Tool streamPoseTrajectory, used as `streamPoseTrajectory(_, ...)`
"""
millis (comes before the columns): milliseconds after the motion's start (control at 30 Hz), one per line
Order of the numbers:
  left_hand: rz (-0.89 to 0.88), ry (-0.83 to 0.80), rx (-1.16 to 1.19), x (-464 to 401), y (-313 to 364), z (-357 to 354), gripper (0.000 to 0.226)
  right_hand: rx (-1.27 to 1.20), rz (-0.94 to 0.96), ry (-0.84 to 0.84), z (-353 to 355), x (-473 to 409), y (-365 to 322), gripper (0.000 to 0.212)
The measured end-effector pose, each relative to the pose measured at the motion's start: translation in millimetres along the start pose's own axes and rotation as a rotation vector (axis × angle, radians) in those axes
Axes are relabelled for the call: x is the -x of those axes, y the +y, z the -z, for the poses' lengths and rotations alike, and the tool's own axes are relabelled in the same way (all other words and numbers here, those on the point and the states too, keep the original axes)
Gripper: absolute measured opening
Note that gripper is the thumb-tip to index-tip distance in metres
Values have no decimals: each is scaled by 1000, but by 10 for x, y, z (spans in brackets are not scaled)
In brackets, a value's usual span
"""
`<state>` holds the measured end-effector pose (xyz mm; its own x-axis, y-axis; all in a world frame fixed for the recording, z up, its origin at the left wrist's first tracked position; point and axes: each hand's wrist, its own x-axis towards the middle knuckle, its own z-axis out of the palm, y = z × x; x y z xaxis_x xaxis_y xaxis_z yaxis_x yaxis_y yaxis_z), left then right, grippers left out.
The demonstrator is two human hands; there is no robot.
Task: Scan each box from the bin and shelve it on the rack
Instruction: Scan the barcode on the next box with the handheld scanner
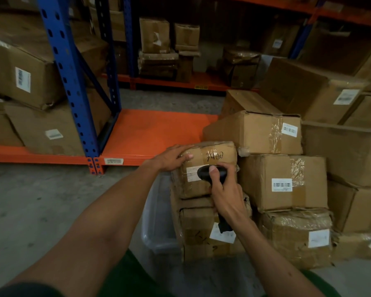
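Hands on top box [210, 168]: left hand [172, 156] flat, steadying upper left corner; right hand [224, 189] clenched around scanner [206, 173], aimed at label [192, 173].

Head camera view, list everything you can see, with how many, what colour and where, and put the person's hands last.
handwritten box: one, brown cardboard, on top of the stack in the bin
scanner: one, black, against that box's white label
bin: one, clear plastic, on the floor below the hands
stacked boxes: several, brown with white labels, piled to the right of the bin
rack: blue uprights, orange beams and deck, left and behind
bare shelf deck: one, orange, just beyond the hands
shelved boxes: many, brown, on the rack at left and in the background
floor: grey concrete
left hand: one, resting on the handwritten box's top left corner
right hand: one, gripping the scanner
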<state>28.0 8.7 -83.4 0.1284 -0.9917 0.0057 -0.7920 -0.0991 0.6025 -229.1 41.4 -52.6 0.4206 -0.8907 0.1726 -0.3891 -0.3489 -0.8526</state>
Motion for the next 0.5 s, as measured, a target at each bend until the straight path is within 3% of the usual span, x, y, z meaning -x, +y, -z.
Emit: streamPoseTrajectory(500, -4, -1, 26, 42, 34, 17, 54, -3, -8, 58, -34, -30, 118, 25)
